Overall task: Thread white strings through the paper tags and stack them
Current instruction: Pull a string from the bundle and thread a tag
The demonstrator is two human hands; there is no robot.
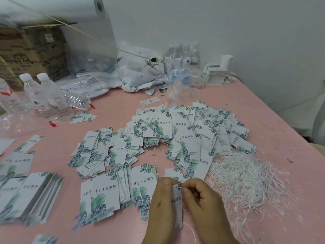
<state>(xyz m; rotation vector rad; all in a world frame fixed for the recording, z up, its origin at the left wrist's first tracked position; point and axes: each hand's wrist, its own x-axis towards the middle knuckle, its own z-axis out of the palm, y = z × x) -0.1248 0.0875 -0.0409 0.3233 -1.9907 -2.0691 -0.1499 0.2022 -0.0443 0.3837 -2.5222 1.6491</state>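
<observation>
Head view shows my left hand (161,205) gripping a tag (177,206) upright near the table (263,138) edge, my right hand (198,199) pinching what looks like string (246,182) at its hole; light, stiff card, limp thread, so hold near the top.

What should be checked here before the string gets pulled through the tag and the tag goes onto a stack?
1. Tag held: ok. The left hand has a grip on the held tag, which stands upright between the hands.
2. String at the hole: cannot tell. The right hand pinches at the tag's top corner, but the hole is hidden.
3. String end free: ok. A white string trails below the tag.
4. String supply: ok. The pile of white strings lies right of the hands.
5. Stacking spot: ok. The stack of tags lies left of the hands on the pink table.
</observation>
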